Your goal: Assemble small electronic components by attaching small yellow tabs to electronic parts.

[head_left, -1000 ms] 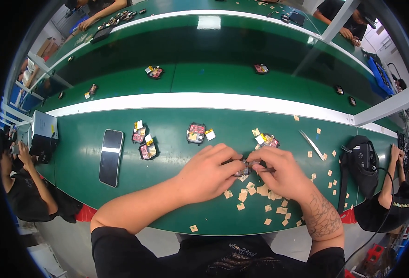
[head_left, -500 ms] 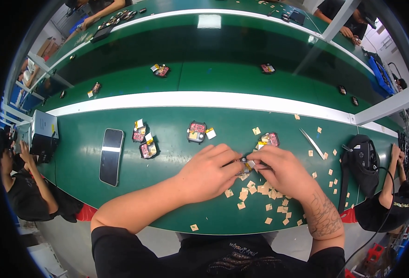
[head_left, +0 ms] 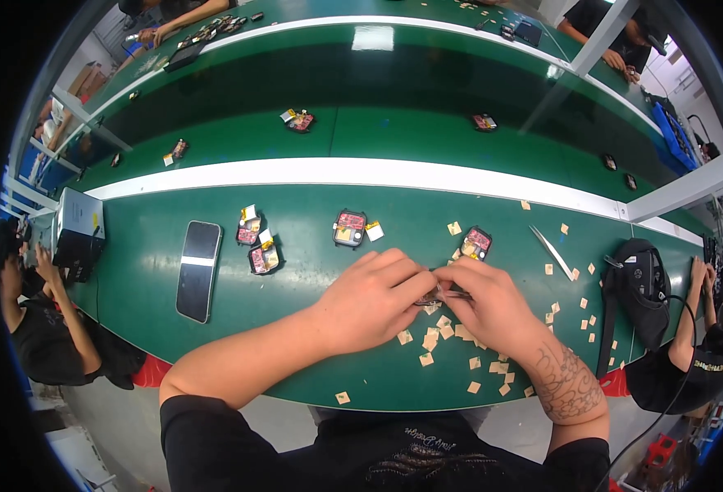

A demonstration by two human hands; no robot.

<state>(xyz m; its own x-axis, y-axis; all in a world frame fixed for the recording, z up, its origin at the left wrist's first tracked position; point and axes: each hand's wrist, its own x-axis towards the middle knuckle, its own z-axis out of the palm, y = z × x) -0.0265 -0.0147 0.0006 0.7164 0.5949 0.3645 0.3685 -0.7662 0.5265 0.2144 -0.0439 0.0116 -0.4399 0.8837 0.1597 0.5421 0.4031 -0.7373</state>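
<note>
Hands same spot as second ago, barely shifted. Left hand [head_left: 374,299] and right hand [head_left: 488,303] pressed together, fingertips pinching small part [head_left: 435,293] just above green surface [head_left: 312,328]. Tan paper squares [head_left: 439,336] scattered beneath, too many to count. One phone [head_left: 198,269] left. Four small red trays [head_left: 349,228] near; tweezers [head_left: 552,250] right. Beyond white strip, three more on far belt [head_left: 394,135].

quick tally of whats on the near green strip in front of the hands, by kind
Small red-and-yellow parts: 4 lying loose, plus 1 between the left hand and right hand
Phone: 1
Tweezers: 1
Tan paper squares: too many and too small to count
Total countable: 7
</note>
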